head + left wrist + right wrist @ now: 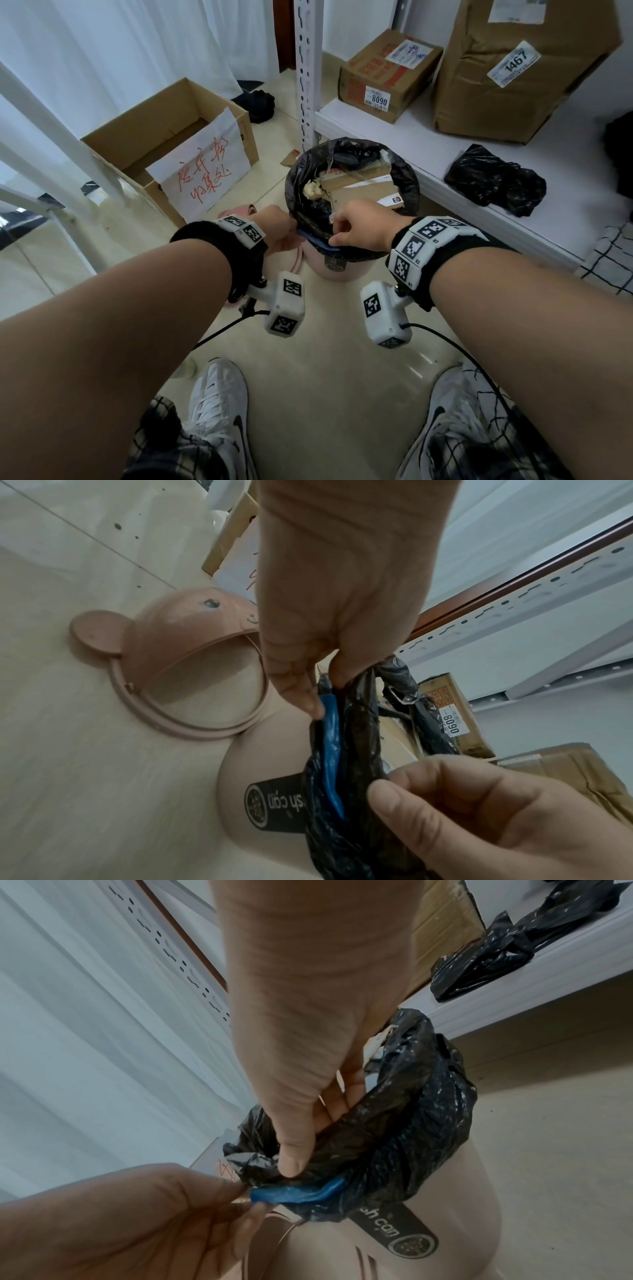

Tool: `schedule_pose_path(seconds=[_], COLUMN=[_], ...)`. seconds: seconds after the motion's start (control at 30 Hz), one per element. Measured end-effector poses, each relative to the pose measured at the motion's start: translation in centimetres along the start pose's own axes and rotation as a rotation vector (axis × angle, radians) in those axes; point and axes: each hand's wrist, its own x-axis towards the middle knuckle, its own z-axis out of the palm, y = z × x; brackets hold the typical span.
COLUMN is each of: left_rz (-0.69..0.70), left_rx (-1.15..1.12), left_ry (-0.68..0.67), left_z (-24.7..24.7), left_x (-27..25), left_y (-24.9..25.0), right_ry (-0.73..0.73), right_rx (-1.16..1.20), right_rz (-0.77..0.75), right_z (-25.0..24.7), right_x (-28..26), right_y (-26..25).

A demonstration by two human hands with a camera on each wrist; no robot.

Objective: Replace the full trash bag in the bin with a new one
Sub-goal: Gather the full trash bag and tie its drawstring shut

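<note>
A pink trash bin (pixel 337 265) stands on the floor, lined with a black trash bag (pixel 407 178) full of cardboard and paper scraps. At the bag's near rim, my left hand (pixel 295 236) pinches the blue drawstring (pixel 330 739) between thumb and fingers (pixel 310 702). My right hand (pixel 337 236) pinches the black rim just beside it, thumb (pixel 294 1158) pressed on the plastic. The drawstring (pixel 294 1194) is pulled out a little from the hem. A crumpled black new bag (pixel 496 178) lies on the white shelf (pixel 421 137) to the right.
The bin's pink eared lid (pixel 164 647) lies on the floor left of the bin. An open cardboard box with a paper sign (pixel 202 168) sits further left. Two brown boxes (pixel 387 75) stand on the shelf behind its white upright (pixel 308 68). My shoes (pixel 219 411) are below.
</note>
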Motion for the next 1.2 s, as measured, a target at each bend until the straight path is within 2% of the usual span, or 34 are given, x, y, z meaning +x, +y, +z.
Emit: schedule_pose_path(seconds=[0.13,0.27,0.4,0.5,0.73,0.9,1.0,1.07,1.1,1.2], left_rz=[0.02,0.03,0.049,0.033,-0.011,0.142,0.204,0.219,0.206,0.016], left_rx=[0.028,0.141,0.243,0.207,0.119,0.119,0.248,0.185,0.134,0.07], left_ry=[-0.009,0.051,0.047,0.018,0.109,0.189,0.161,0.134,0.15,0.148], left_z=[-0.1,-0.3,-0.3,-0.9,-0.9,-0.2,-0.4,-0.4,-0.6,-1.2], left_x=[0.3,0.5,0.4,-0.2,-0.8,-1.2,-1.4,-1.4,-1.1,-0.9], left_y=[-0.2,-0.4,-0.1,0.8,1.7,2.6,3.0,3.3,3.4,3.5], right_ry=[0.018,0.023,0.027,0.022,0.0,-0.021,0.0,0.014,0.016,0.004], right_rx=[0.044,0.053,0.048,0.016,-0.03,-0.055,-0.038,-0.029,-0.028,-0.036], right_rz=[-0.014,-0.017,-0.024,-0.031,-0.013,0.01,0.02,0.019,0.018,0.016], right_z=[0.0,0.0,0.1,0.0,-0.1,-0.3,-0.2,-0.2,-0.1,0.1], right_x=[-0.2,-0.3,0.0,0.1,0.0,0.0,0.1,0.1,0.1,-0.1], right_y=[0.2,0.3,0.1,0.0,0.1,-0.2,-0.2,-0.2,-0.2,-0.4])
